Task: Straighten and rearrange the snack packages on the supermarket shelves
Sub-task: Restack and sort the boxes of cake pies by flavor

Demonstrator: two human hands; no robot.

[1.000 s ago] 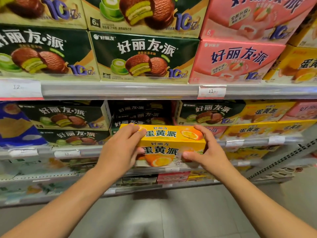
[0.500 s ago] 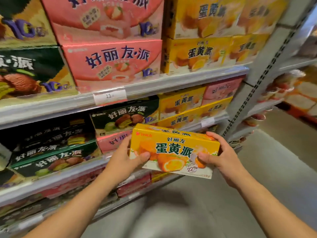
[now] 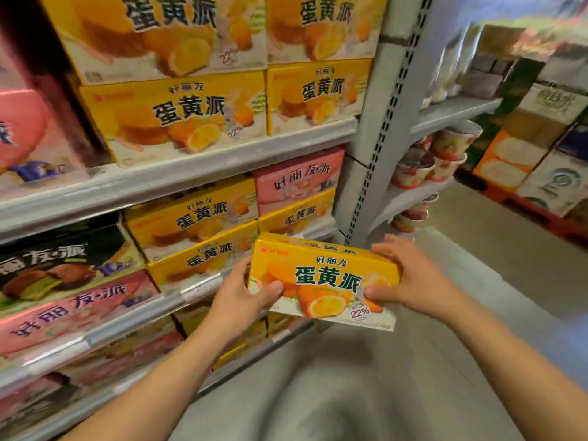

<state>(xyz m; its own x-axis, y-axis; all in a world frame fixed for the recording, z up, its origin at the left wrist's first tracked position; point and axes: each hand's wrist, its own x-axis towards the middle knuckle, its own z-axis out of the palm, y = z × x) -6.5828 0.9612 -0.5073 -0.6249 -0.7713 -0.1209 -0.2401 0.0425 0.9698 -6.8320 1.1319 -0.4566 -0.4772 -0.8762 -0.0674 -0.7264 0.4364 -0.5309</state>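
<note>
Yellow box (image 3: 321,280) held off the shelf (image 3: 178,183), one hand at each end.
Left hand (image 3: 237,292) and right hand (image 3: 410,278) grip its ends; behind it sit stacked yellow boxes (image 3: 194,237), a pink box (image 3: 296,179) above, an upright post (image 3: 375,122) beside.

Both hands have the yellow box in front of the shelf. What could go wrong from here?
1. The yellow box is held only at its ends by the left hand and right hand, clear of any shelf, so it could slip.
2. The yellow stack beside it looks full; forcing it in may dislodge neighbours.
</note>
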